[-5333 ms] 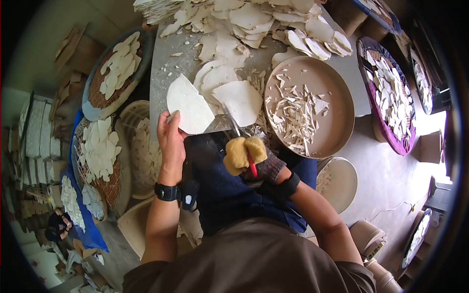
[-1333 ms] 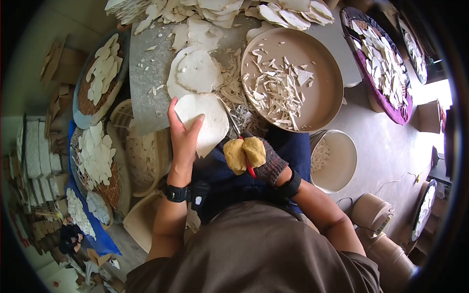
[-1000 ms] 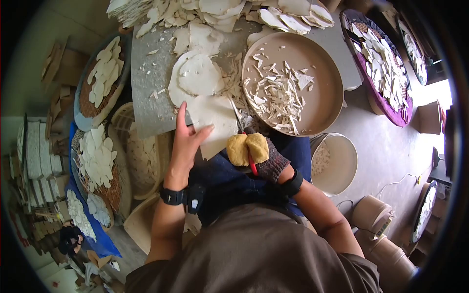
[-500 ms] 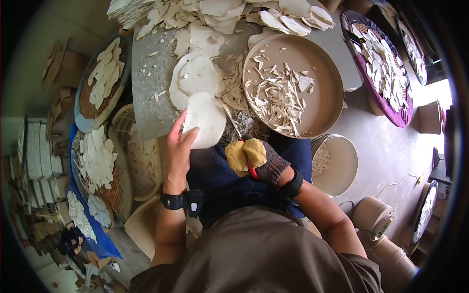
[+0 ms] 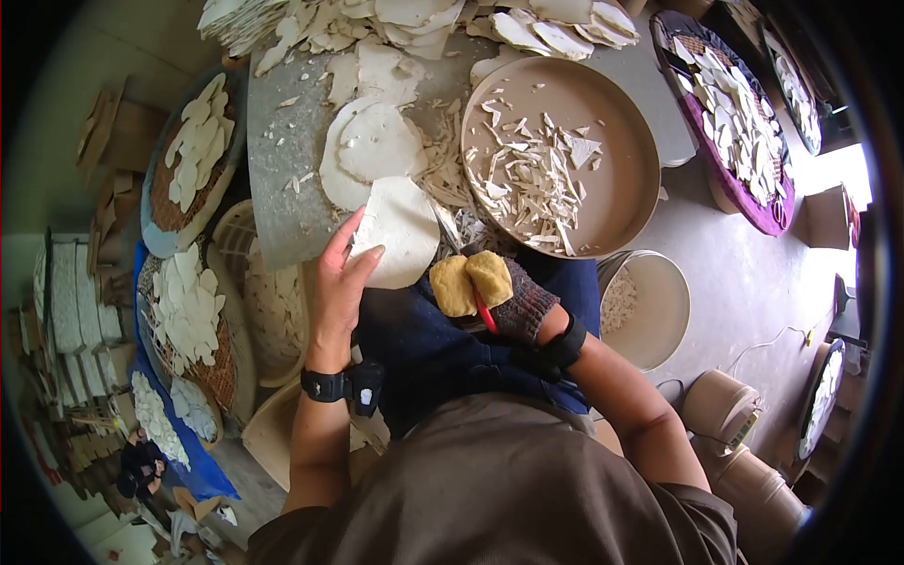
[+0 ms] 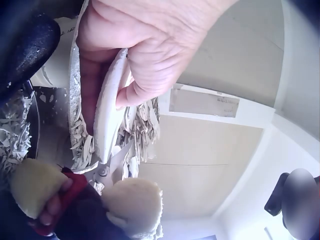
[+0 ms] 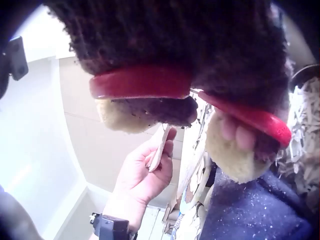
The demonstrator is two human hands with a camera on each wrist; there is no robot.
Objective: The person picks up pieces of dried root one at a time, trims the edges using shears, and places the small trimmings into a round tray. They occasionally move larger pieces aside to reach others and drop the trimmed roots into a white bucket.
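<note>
A flat white piece is pinched at its left edge by my bare left hand, thumb on top. In the left wrist view my left hand holds the piece edge-on, scissor blades touching or close to its lower edge. My right hand, in a dark knitted glove, grips red-handled scissors, with yellow padding around the handles. The right wrist view shows the red handles spread apart around the gloved right hand.
Two stacked white discs lie on the grey table. Scraps are heaped beside and inside the round brown tray. More white pieces are piled at the back. A bucket stands right of my legs.
Over these frames the white piece has turned in my left hand and shows different edges. Earlier it lay farther left with a pointed corner. My right hand keeps its grip on the scissors.
</note>
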